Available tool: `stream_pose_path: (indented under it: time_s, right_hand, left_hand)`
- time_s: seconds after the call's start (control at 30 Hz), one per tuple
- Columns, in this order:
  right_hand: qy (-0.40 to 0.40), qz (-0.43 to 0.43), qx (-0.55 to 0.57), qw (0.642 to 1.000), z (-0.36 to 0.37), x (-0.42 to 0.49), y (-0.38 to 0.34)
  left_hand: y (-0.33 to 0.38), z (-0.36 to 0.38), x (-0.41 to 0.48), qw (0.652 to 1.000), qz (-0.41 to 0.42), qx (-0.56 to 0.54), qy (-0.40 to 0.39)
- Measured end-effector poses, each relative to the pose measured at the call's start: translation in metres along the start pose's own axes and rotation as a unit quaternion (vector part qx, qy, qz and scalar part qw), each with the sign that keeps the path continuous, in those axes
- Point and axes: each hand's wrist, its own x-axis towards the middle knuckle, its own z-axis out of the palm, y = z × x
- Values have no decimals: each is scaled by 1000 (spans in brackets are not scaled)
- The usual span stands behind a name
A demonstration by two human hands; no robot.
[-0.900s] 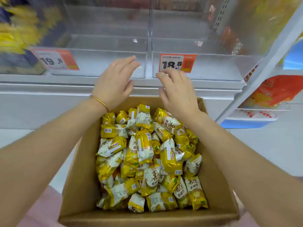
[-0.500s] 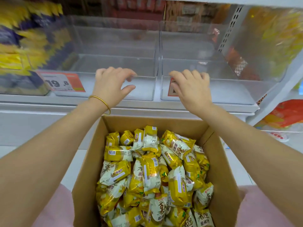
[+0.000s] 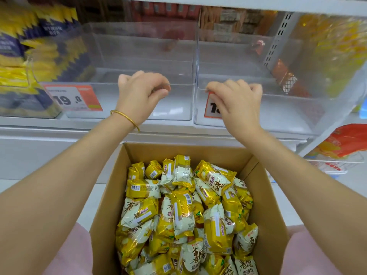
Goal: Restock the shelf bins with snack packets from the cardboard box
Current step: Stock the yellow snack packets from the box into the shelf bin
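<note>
Along the front edge of the shelf, we have our left hand [image 3: 142, 96] curled over the rim of the left bin [image 3: 178, 105], thumb in front and fingers hooked behind the clear wall. Our right hand [image 3: 238, 102] has its fingers bent over the rim of the right bin [image 3: 282, 116] in the same way, covering part of its price tag [image 3: 211, 109]. Both bins look bare inside; we see no packet in either.

Below our arms, the box [image 3: 105, 215] sits open just in front of the shelf. The packets [image 3: 182, 211] fill it in a loose yellow-and-white heap, and none of them is in our hands. So we judge the restocking hardly begun: nothing lies in the bins, and the whole load is left to move.

Gripping both rims looks to us like readying the bins, perhaps to draw them forward, though we cannot be sure. Beside the left bin, yellow and blue packs [image 3: 39, 52] already fill the neighbouring space.
</note>
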Motion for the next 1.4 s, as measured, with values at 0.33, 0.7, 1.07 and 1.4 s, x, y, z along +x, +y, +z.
stream_pose_path:
  time_s: [0.33, 0.7, 1.07, 1.4]
  right_hand:
    - [-39, -21, 30, 999, -24, -55, 1]
    - [-6, -18, 36, 999, -23, -42, 3]
    - [11, -37, 19, 999, -22, -53, -3]
    - [3, -28, -11, 1000, -20, -46, -7]
  left_hand:
    - [33, -12, -59, 997, 59, 50, -17]
    - [23, -7, -50, 998, 48, 45, -8]
    - [16, 2, -49, 997, 62, 56, -3]
    - [15, -4, -50, 997, 60, 42, 1]
